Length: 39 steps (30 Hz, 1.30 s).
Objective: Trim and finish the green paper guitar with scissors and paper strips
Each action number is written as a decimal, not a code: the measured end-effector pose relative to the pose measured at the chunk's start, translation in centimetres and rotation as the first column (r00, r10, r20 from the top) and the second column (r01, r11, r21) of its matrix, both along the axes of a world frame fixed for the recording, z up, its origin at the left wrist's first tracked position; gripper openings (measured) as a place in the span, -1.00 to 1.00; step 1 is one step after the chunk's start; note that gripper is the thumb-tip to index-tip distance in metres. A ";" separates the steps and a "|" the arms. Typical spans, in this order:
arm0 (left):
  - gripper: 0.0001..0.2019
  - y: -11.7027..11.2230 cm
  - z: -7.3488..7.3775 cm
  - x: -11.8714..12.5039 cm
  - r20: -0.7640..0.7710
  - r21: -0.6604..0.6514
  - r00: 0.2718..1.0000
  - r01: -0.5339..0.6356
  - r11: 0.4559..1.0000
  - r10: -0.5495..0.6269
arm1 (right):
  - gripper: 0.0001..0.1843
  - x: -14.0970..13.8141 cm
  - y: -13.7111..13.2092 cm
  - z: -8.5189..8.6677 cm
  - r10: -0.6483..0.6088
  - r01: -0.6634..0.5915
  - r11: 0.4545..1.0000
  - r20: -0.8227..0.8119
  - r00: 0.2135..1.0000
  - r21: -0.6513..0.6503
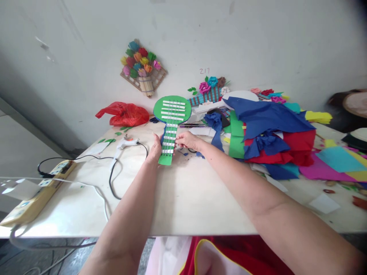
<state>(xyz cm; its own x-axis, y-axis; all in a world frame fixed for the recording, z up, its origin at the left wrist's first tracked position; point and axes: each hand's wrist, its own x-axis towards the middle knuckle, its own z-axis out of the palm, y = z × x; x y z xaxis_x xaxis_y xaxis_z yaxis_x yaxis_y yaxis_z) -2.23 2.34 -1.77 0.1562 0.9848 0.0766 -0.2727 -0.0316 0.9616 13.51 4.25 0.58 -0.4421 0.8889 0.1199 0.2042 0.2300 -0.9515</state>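
A green paper paddle (171, 114) with white strips and dark threads across it stands upright on the white table (183, 202), round head up. My left hand (155, 149) grips the left side of its handle near the bottom. My right hand (187, 140) pinches the handle's right edge at one of the white strips. Both arms reach out over the table from the near edge.
A white glue gun (126, 144) with a black cord lies left of the paddle, and a power strip (40, 189) sits at the table's left edge. Heaped coloured paper (269, 133) fills the right side. A red plastic bag (123, 114) and paper flower crafts (142, 68) are by the wall.
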 end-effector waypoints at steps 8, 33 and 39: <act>-0.34 -0.3 0.3 0.1 0.026 -0.027 1.000 -0.006 1.000 0.007 | -0.87 0.0 0.4 -0.3 -0.080 0.082 0.995 -0.031 0.996 0.055; -0.32 0.1 0.0 -0.3 0.021 -0.039 1.000 0.024 0.999 -0.023 | -0.87 0.5 0.1 -0.3 0.128 -0.142 0.979 -0.100 0.987 -0.148; -0.30 0.2 0.0 -0.2 0.019 -0.053 0.999 0.032 0.998 -0.031 | -0.89 0.4 0.3 -0.5 0.086 -0.092 0.992 -0.064 0.994 -0.084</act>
